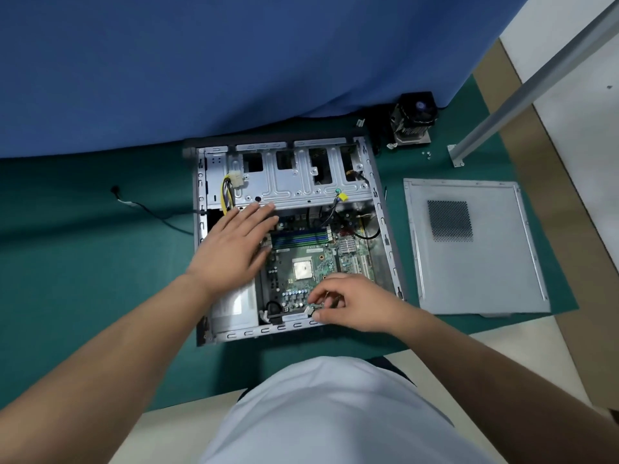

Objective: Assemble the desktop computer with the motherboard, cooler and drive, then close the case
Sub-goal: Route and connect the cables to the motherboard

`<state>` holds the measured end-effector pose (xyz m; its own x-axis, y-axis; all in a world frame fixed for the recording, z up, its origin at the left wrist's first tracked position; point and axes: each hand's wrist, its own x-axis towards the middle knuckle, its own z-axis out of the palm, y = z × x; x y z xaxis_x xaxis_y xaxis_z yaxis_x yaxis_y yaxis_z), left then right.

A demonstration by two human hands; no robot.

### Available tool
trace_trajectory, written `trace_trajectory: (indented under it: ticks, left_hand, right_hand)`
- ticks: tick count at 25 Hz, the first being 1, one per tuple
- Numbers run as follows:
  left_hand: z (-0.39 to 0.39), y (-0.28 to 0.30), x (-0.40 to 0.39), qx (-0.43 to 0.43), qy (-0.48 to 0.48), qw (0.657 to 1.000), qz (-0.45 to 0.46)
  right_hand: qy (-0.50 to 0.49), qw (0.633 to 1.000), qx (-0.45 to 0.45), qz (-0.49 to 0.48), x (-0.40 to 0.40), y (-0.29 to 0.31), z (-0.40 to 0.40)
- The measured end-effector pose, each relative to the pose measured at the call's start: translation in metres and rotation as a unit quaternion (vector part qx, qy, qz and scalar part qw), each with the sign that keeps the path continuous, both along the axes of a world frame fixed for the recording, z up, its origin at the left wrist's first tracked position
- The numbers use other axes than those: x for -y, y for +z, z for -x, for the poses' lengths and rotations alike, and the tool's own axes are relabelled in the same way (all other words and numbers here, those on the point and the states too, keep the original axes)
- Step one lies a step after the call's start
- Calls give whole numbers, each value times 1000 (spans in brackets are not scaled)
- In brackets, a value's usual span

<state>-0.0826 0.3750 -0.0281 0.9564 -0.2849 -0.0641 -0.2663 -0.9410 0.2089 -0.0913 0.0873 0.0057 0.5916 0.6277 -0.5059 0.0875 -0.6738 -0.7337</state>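
An open desktop case [388, 242] lies flat on a green mat, with the green motherboard [301, 259] seated inside and its bare processor [303, 267] showing. My left hand [234, 246] lies flat with straight fingers over the motherboard's left edge and the power supply [234, 306]. My right hand [348, 303] pinches a small connector [310, 309] at the board's near edge. The cooler [413, 118] with its black fan stands behind the case at the right. The grey side panel [475, 262] lies flat to the right of the case.
A blue cloth [234, 61] hangs behind the case. A black cable [150, 209] trails on the mat at the left. A few small screws [427, 155] lie near a metal post's foot [457, 157]. Yellow and black wires [227, 192] hang by the drive cage [301, 182].
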Motion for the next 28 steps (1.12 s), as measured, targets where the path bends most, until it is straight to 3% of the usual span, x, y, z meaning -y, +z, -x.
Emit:
trace_trajectory:
  ticks: [8, 13, 28]
  left_hand:
    - [2, 2, 4, 16, 26, 999, 8]
    - [2, 0, 3, 22, 22, 999, 6]
    - [2, -3, 5, 35, 24, 999, -9]
  right_hand:
    - [-127, 991, 25, -27, -3, 1, 19]
    - [-270, 957, 46, 91, -2, -8, 7]
    - [-269, 948, -32, 166, -8, -32, -33]
